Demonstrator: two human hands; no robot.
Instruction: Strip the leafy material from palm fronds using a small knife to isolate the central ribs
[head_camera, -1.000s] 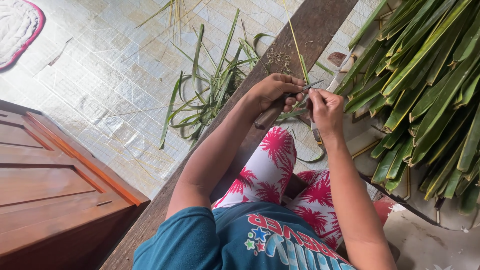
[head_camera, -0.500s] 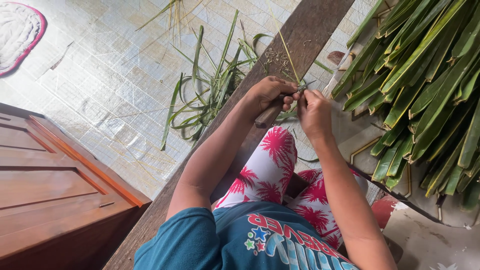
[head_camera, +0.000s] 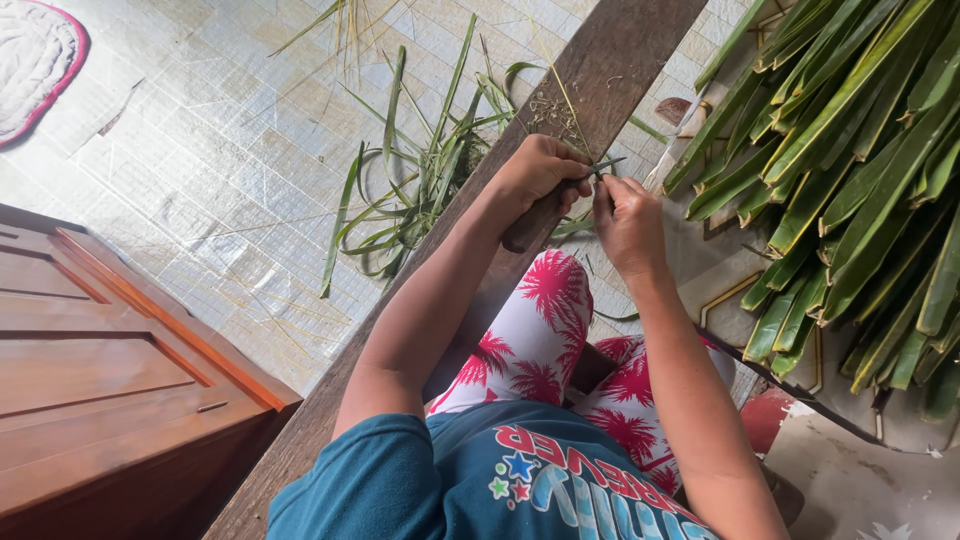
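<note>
My left hand (head_camera: 538, 172) grips a knife (head_camera: 530, 225) by its brown wooden handle, the thin blade pointing right toward my other hand. My right hand (head_camera: 626, 220) pinches a thin green palm leaf strip (head_camera: 572, 103) just at the blade tip; the strip's pale midrib runs up and away over a long dark wooden plank (head_camera: 610, 60). Both hands meet above the plank, close to my knees in red-and-white patterned trousers.
A heap of stripped green leaf ribbons (head_camera: 420, 180) lies on the tiled floor left of the plank. A big stack of folded green palm leaves (head_camera: 850, 170) fills the right side. A brown wooden door panel (head_camera: 110, 370) lies at lower left, a round mat (head_camera: 35, 55) at top left.
Both hands have shifted slightly up and left along the plank. The right hand has drawn closer to the blade, and the leaf strip now leans more to the left.
</note>
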